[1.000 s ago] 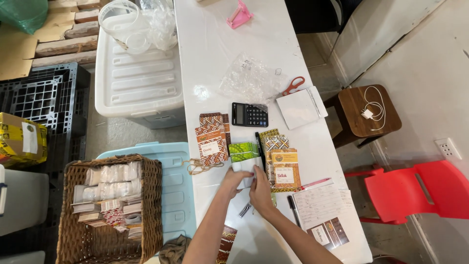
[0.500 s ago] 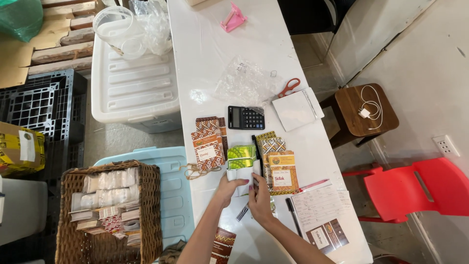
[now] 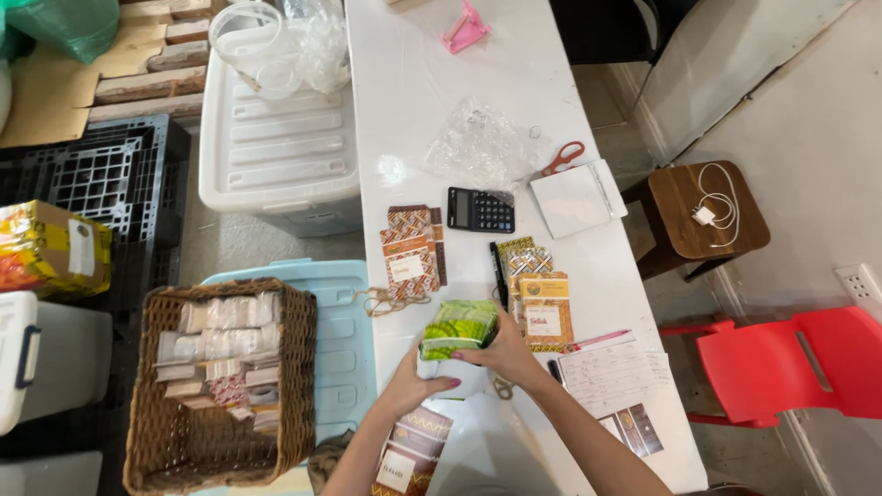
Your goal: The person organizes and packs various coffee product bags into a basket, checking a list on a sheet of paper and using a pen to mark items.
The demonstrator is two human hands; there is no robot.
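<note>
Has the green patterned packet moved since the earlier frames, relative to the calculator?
Yes. The green patterned packet, held by both hands, has come toward the person, farther from the calculator.

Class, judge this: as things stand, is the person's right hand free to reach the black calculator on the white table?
Probably not at once: the right hand grips the green packet together with the left hand. The calculator lies uncovered ahead of it.
</note>
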